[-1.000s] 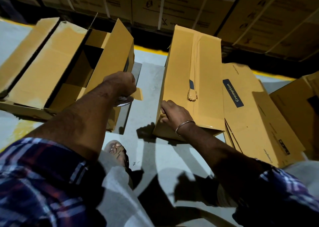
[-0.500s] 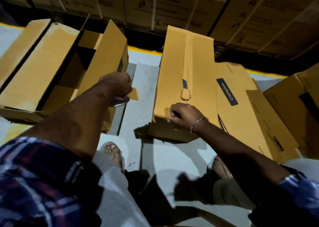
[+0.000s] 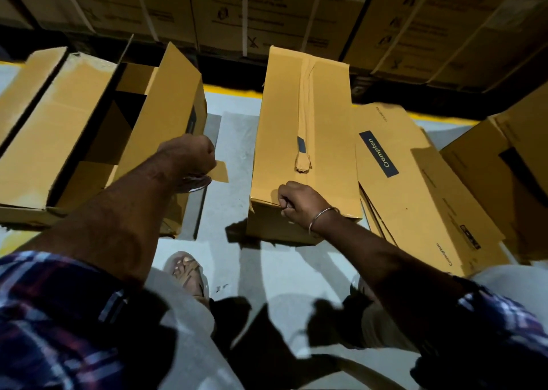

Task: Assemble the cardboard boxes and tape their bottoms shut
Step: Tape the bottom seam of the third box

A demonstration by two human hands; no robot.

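Cardboard, tan and slightly creased, makes up the closed box lying on the grey floor in the middle of the view; a strip of brown tape runs along its top seam and ends in a crumpled wad near the close end. The right hand rests at the box's near edge with its fingers curled tight, seeming to pinch the corner of the flap there. The left hand is closed into a fist over a tape roll, from which a short loose end of brown tape sticks out to the right. Left of it sits an open box with its flaps raised and a dark interior. Right of the taped box lie flattened cartons printed with a dark "Crompton" label, and another box is at the far right. A yellow line marks the floor before a wall of stacked, strapped cartons. A sandalled foot shows below.
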